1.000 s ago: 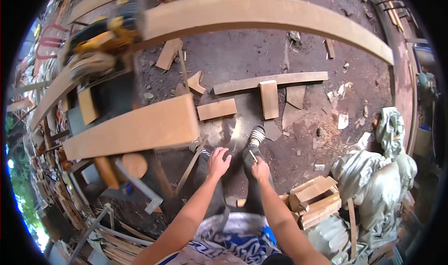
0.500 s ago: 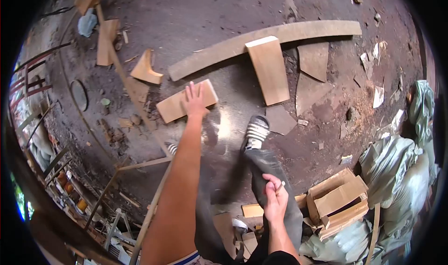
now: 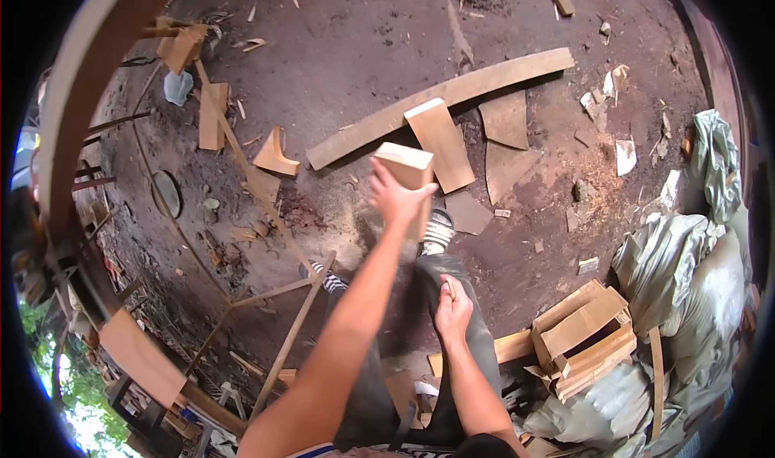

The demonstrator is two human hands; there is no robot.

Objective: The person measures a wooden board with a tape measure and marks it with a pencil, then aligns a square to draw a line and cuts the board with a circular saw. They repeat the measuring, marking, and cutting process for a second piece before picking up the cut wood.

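Observation:
My left hand (image 3: 394, 200) grips a thick wooden block (image 3: 406, 158), thumb on its right side and fingers on its left. The block is raised on end, its pale cut end facing up, in front of my foot. Just behind it, a second wooden block (image 3: 446, 147) leans on a long curved board (image 3: 484, 75) lying on the ground. My right hand (image 3: 454, 311) is closed over my right knee. A short thin pale stick seems to sit in its fingers, too small to name.
Flat wooden offcuts (image 3: 505, 119) lie beside the leaning block. A curved wood piece (image 3: 276, 153) and a thin wooden strip (image 3: 234, 135) are at left. An open cardboard box (image 3: 581, 321) and grey plastic sacks (image 3: 670, 256) stand at lower right. Wood shavings litter the ground.
The block that lay flat under my spread left hand is now gripped, lifted on end and moved right. My right hand has shifted slightly up and left. The view has shifted.

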